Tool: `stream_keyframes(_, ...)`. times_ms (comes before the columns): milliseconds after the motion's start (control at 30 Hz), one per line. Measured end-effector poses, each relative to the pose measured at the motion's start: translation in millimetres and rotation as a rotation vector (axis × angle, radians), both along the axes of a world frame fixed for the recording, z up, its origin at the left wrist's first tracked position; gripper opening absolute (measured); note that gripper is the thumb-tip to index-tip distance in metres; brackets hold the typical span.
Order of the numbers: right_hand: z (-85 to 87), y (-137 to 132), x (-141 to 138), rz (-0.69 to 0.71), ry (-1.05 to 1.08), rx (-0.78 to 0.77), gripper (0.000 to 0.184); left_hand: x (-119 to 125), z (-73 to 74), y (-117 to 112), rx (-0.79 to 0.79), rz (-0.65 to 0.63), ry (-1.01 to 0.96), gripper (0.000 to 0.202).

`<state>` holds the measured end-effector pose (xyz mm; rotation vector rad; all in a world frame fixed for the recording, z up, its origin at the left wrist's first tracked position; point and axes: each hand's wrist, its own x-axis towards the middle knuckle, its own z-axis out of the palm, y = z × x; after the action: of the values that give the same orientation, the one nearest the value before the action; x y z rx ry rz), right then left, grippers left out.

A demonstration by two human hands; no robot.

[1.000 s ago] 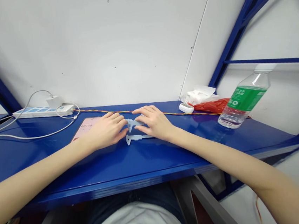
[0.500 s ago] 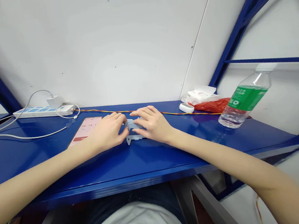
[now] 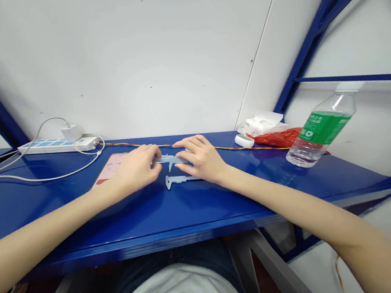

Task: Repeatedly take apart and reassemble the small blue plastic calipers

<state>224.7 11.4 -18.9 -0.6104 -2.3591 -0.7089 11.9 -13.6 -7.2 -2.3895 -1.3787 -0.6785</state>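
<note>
A pale grey vernier caliper (image 3: 169, 158) spans the gap between my two hands, its jaws pointing toward me. My left hand (image 3: 138, 168) pinches its left end between thumb and fingers. At the other end, the bent fingers of my right hand (image 3: 201, 160) close on the caliper and cover part of it. A second caliper (image 3: 178, 179) of similar look lies flat on the blue table just nearer to me, its right end partly hidden beneath my right hand. Behind my left wrist, a phone (image 3: 109, 167) showing a timer is half covered.
A white power strip (image 3: 57, 145) with a charger (image 3: 71, 132) and cables is at the back left. Red and yellow wires run along the wall. To the right are a white oval device (image 3: 244, 141), a tissue pack (image 3: 262, 124), a red bag (image 3: 277, 137) and a water bottle (image 3: 321, 127).
My left hand has moved left along with the left end of the held caliper, so more of it shows. The caliper on the table has stayed put and is less covered.
</note>
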Motion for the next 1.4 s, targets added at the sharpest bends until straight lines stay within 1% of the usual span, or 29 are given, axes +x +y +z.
stream_keyframes(100,-0.4,8,7,-0.07,0.057,-0.021,0.017,-14,-0.8,11,0.098,0.043,0.045,0.013)
stream_keyframes(167,-0.7,11,9,-0.102,0.085,-0.027,0.017,-18,-0.9,13,0.1,-0.004,0.098,0.017)
stream_keyframes(200,-0.8,11,9,-0.101,0.089,-0.028,0.017,-17,-0.9,12,0.085,-0.049,0.128,0.018)
stream_keyframes(300,-1.5,7,4,-0.047,0.06,-0.03,0.019,-8,-1.2,3,0.029,-0.184,0.232,0.016)
stream_keyframes(433,-3.4,-1,-1,0.015,0.038,-0.088,0.02,3,-1.8,-7,-0.036,-0.202,0.317,0.02)
stream_keyframes(600,-5.2,-2,-1,0.031,0.083,-0.199,0.018,2,-1.6,-8,-0.034,-0.216,0.32,0.02)
stream_keyframes(700,-5.1,0,-1,0.021,0.075,-0.254,0.018,2,-1.9,-5,-0.047,-0.202,0.34,0.021)
stream_keyframes(767,-5.2,2,-1,0.001,0.058,-0.307,0.019,0,-3.3,-1,-0.059,-0.17,0.358,0.021)
stream_keyframes(900,-5.6,5,0,-0.012,-0.01,-0.438,0.023,-12,-9.3,15,-0.047,-0.069,0.41,0.024)
stream_keyframes(1000,-5.0,8,1,-0.008,-0.037,-0.496,0.028,-23,-13.4,29,-0.066,0.012,0.442,0.028)
stream_keyframes(1067,-4.6,12,3,-0.058,-0.028,-0.498,0.026,-28,-14.7,36,-0.12,0.031,0.447,0.029)
stream_keyframes(1133,-5.1,18,7,-0.147,-0.02,-0.487,0.021,-31,-14.7,40,-0.154,0.022,0.438,0.028)
stream_keyframes(1233,-7.7,28,14,-0.27,-0.033,-0.476,0.021,-32,-12.6,44,-0.143,-0.011,0.434,0.025)
stream_keyframes(1300,-9.6,34,17,-0.312,-0.045,-0.483,0.021,-31,-9.8,43,-0.142,-0.033,0.453,0.026)
stream_keyframes(1400,-11.0,37,19,-0.322,-0.054,-0.516,0.02,-31,-4.3,40,-0.193,-0.042,0.49,0.024)
